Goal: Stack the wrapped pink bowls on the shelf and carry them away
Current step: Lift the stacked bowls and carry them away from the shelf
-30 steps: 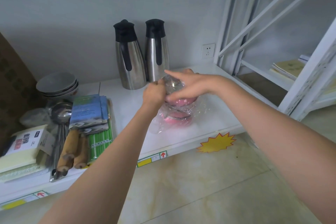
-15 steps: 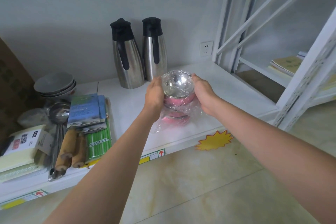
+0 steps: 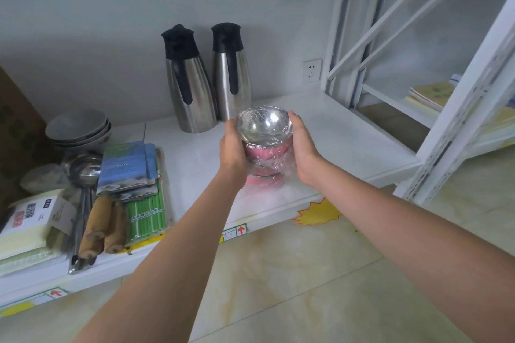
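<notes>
- The stack of pink, steel-lined bowls in clear plastic wrap [image 3: 264,147] is sitting upright over the front part of the white shelf [image 3: 348,142], just in front of two tall stainless-steel jugs with black lids [image 3: 206,83]; whether its base is touching the shelf or hanging just above it cannot be told.
- The left hand [image 3: 232,147] is pressing flat against the stack's left side, and the right hand [image 3: 303,150] is cupping the right side, both curled around the bowls and squeezing inward.
- The stack's long axis is running vertically, with the shiny open mouth of the top bowl facing up and tipping slightly toward the camera.
- The bowls are looking light and rigid, but the film is likely making them slippery, so one bowl could be sliding on another.
- A safer hold would probably be low on the sides, with fingers under the bottom bowl, keeping the stack level.
- Grey ceramic bowls [image 3: 78,128] and wooden-handled utensils [image 3: 97,228] are lying well apart to the left.
</notes>
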